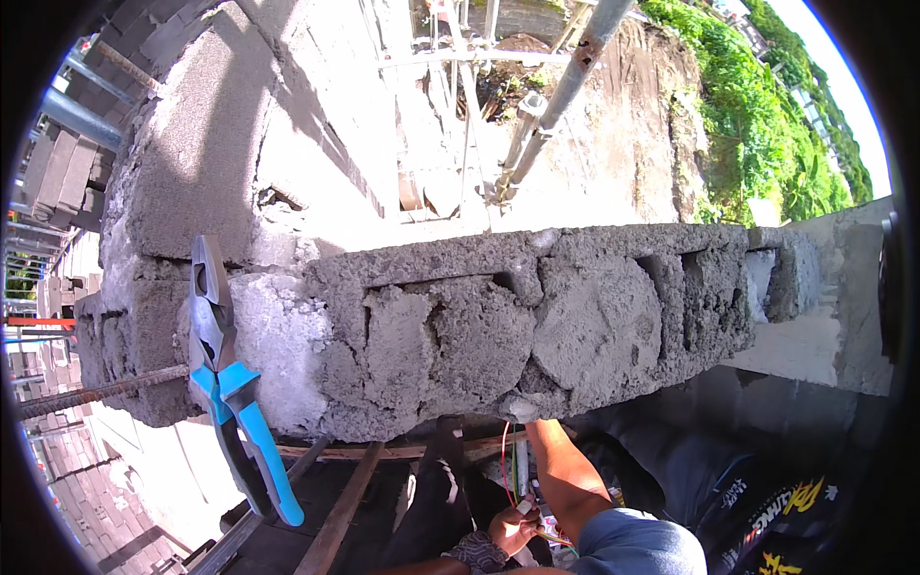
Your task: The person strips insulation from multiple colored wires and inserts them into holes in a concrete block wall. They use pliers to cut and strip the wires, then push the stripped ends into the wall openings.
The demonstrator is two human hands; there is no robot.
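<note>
My left hand, with a patterned band at the wrist, is closed around thin coloured wires near the lower edge. A small white piece shows at its fingertips; its kind is unclear. My right forearm reaches from a blue sleeve up to the wall's near edge, where the hand is hidden. Beside that forearm a pale upright tube stands close to the wires. Combination pliers with blue and black handles lie on the rough concrete block wall, their handles hanging past its near edge.
A rusty rebar juts leftward beside the pliers. Wooden strips run below the wall at left. Dark printed cloth fills the lower right. Beyond the wall stand a scaffold pole and green plants, with stacked blocks at far left.
</note>
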